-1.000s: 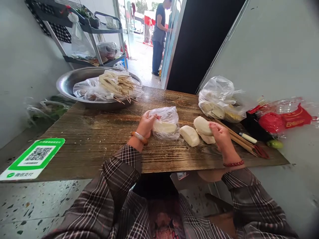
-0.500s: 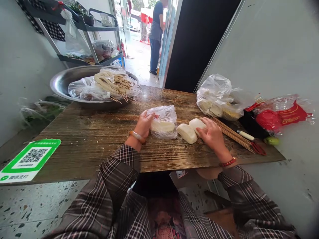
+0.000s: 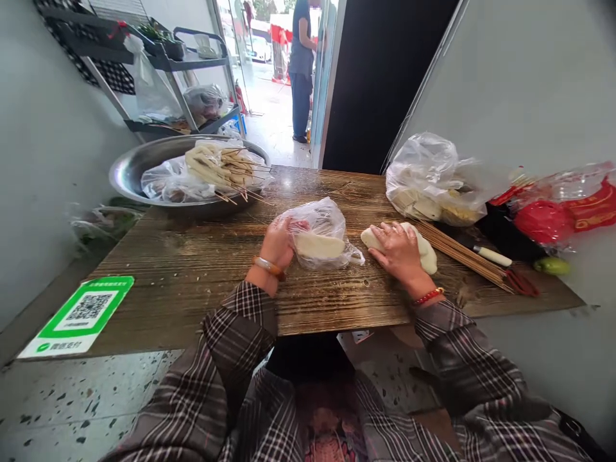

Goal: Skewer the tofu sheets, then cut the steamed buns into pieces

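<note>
My left hand [image 3: 278, 245] grips the left edge of a clear plastic bag [image 3: 321, 221], with its fingertips partly hidden by the film. Inside the bag lies a smooth, white, oblong piece [image 3: 319, 246] that looks like a steamed bun. To the right, my right hand [image 3: 398, 252] rests with fingers stretched out over white bun-like pieces. One piece [image 3: 369, 239] shows left of the fingers and another [image 3: 427, 255] shows to their right. Its palm hides where they meet.
Behind stands a metal basin [image 3: 126, 176] with bagged, skewered food [image 3: 219, 165]. Rightward lie a filled plastic bag [image 3: 423, 173], wooden skewers [image 3: 464, 256], a pale-handled tool [image 3: 491, 255] and red packaging [image 3: 543, 221]. A QR-code card [image 3: 86, 314] lies front left. A person [image 3: 301, 70] stands by the doorway.
My right hand has slid the white pieces rightward, away from the bag, and its fingers now lie across them. The bag has opened out slightly in my left hand. The view has shifted a little.
</note>
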### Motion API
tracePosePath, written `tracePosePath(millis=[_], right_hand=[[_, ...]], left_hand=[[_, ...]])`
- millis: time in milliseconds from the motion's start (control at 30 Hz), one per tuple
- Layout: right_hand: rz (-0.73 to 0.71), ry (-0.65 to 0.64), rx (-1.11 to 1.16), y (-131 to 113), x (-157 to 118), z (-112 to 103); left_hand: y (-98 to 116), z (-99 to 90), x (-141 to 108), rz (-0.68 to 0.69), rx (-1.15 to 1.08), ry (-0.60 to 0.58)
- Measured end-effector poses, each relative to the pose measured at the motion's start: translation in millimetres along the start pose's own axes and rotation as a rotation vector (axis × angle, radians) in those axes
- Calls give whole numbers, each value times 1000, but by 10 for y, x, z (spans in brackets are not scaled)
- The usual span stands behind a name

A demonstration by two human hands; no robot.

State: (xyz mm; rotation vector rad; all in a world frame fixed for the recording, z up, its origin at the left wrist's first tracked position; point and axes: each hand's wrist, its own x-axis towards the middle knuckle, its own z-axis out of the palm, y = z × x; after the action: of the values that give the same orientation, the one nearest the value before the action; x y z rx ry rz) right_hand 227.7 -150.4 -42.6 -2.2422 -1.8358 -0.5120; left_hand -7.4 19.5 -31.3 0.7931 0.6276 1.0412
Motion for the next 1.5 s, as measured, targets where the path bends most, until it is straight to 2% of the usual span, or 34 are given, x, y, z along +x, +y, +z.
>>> tracePosePath(millis=[100,200,267,367,467,567,633,767,900,1033,1067,1133,1233,1300,1367,1433,1500], right_hand=[[-3,102,212,-137,94,-64],[-79,149,539,-443,219,-123],[-149,77,672,-637,309,-123],[-200,-48,673,-818,423,-71],[-215,-121,667,-890,487,-1],[-231,-156,788,-928,496,51],[-170,-157,885,-935,485,68],[72,-109,1104,-845,477,79],[304,-52,1465,-683,490,102],[322,-205,1733,-608,490,102],[328,-215,1768,-605,493,101],[373,-155,1823,-611,506,109],[440,-17,1854,-634,539,139],[441,49,1837,-655,554,158],[395,56,1818,-680,554,164],[332,-7,1803,-706,536,157],[294,-89,1801,-730,513,144]], left_hand=[[-7,14,11,-46,-80,22],[-15,25,27,-108,-157,28],[-9,34,29,-128,-184,17],[22,55,9,-106,-237,23],[64,79,-25,-123,-276,15],[85,91,-40,-149,-280,-43],[78,88,-37,-142,-263,-23],[38,64,-41,-93,-165,131],[25,23,-38,-80,-98,118],[57,-26,26,-54,-118,184],[68,-34,33,-66,-119,173],[87,-33,14,-124,-112,79],[89,14,-93,-205,-78,-173],[62,62,-178,-194,-36,-330],[18,104,-236,-174,23,-431],[-31,126,-248,-172,78,-439],[-71,123,-223,-168,102,-346]])
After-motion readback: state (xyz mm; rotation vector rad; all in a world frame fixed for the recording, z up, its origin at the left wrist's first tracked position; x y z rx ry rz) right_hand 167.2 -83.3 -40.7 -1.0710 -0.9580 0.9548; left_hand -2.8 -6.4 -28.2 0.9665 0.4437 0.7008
